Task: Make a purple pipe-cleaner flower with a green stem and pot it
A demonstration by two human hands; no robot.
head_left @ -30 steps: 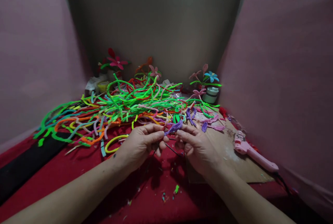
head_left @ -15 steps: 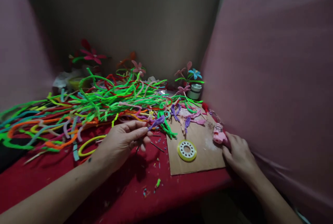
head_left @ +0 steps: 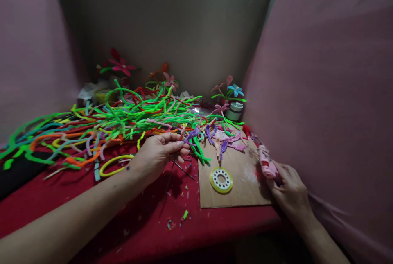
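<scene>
A twisted purple fuzzy-stem piece [head_left: 191, 135] is pinched by its lower end between thumb and fingertips of the left hand [head_left: 162, 151], grip narrow; it is held up in front of the heap, left of the cardboard. Thin dark rods [head_left: 184, 171] are seen just below that hand; whether any is held cannot be told.

The handle of a pink plastic glue gun [head_left: 265, 163] is wrapped by the right hand [head_left: 290, 188], fingers closed around it, at the right edge of a flat brown cardboard sheet [head_left: 242, 194]. Whether a trigger is pressed cannot be told.

On the sheet, a yellow-rimmed disc with a white perforated core [head_left: 221, 190] is laid flat; purple fuzzy loops [head_left: 210, 134] and a peach fuzzy piece [head_left: 217, 148] are placed behind it. A tangled heap of mostly green fuzzy stems [head_left: 144, 118] is spread across the red cloth [head_left: 147, 235].
</scene>
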